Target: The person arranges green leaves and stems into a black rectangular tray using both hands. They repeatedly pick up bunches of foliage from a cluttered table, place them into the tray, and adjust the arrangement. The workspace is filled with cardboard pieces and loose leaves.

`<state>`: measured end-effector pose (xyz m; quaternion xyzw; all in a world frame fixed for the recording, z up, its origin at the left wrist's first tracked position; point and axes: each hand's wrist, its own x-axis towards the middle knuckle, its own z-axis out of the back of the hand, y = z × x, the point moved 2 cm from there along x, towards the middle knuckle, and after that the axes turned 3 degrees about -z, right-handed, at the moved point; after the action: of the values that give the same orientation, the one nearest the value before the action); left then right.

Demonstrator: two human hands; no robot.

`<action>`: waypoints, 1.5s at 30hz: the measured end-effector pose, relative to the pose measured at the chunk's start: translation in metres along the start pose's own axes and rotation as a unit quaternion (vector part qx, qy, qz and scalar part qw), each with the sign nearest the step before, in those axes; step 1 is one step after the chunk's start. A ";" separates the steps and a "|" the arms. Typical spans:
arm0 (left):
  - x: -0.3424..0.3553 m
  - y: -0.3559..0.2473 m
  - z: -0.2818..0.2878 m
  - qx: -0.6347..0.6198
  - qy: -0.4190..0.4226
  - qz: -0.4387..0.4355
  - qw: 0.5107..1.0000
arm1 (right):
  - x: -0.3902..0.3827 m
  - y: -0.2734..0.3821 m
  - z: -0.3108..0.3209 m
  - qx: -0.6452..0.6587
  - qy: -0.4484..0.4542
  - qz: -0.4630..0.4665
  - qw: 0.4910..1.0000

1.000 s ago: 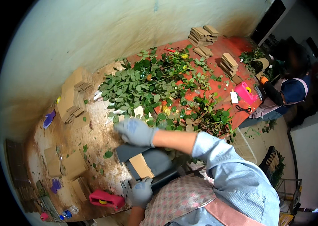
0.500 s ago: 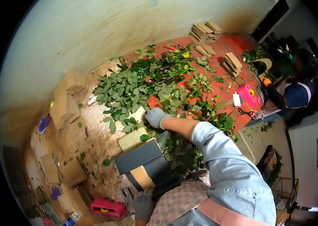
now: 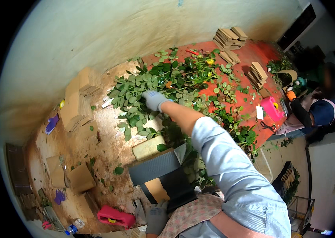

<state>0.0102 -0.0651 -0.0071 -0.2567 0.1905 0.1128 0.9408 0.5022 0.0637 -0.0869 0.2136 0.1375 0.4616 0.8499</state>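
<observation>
My right hand [image 3: 156, 101], in a grey glove, reaches into a pile of leafy green stems [image 3: 133, 89]. Its fingers touch the foliage; the leaves hide the fingertips, so I cannot tell whether they grip a stem. Low in the view, my left hand [image 3: 158, 219], also grey-gloved, rests with fingers stretched out against the near end of a brown cardboard strip [image 3: 156, 189]. That strip lies on a dark, ridged sheet [image 3: 155, 166] in front of me. A pale block [image 3: 148, 147] with a loose leaf on it sits just beyond the sheet.
Cardboard stacks stand at the left [image 3: 76, 105] and far back [image 3: 227, 39]. A pink tape dispenser [image 3: 116, 217] lies near left, beside a plastic bottle [image 3: 74, 227]. Purple gloves [image 3: 51, 124] lie at left. Black scissors [image 3: 267, 126] and another pink dispenser [image 3: 272, 108] are near a co-worker [image 3: 318, 109] at right.
My right hand has moved from beside the pale block farther away and into the leaf pile. My left hand stays by the cardboard strip. The whole view has shifted slightly.
</observation>
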 end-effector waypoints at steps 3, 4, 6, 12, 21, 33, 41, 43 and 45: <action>-0.001 -0.004 0.001 0.006 -0.063 -0.028 0.998 | -0.005 0.001 -0.034 -0.174 0.030 -0.031 0.984; -0.001 -0.003 0.000 0.001 -0.068 -0.036 0.997 | -0.010 0.006 -0.034 -0.228 0.071 -0.043 0.970; -0.001 -0.003 0.000 0.002 -0.068 -0.043 0.997 | -0.021 0.003 -0.041 -0.313 0.053 -0.022 0.948; -0.002 -0.004 0.001 0.020 -0.009 -0.008 1.000 | -0.052 0.012 0.036 -0.440 -0.085 0.095 0.889; 0.000 0.008 -0.014 -0.033 -0.151 -0.105 0.982 | -0.151 0.109 0.278 -0.381 -0.317 0.202 0.844; -0.004 -0.001 -0.004 -0.032 -0.026 0.019 0.999 | -0.381 0.122 0.065 -0.344 0.171 0.188 0.904; -0.006 0.003 -0.015 -0.010 -0.073 0.005 0.997 | -0.394 0.113 0.027 -0.308 0.148 0.121 0.932; -0.006 0.002 -0.013 -0.009 -0.073 0.006 0.997 | -0.387 0.141 0.040 -0.279 0.084 0.150 0.945; -0.007 0.004 -0.015 -0.005 -0.075 0.000 0.997 | -0.380 0.167 0.036 -0.181 0.063 0.210 0.959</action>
<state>-0.0020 -0.0707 -0.0183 -0.2526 0.1185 0.1327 0.9511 0.1929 -0.1849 0.0406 0.0508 0.0566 0.6592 0.7481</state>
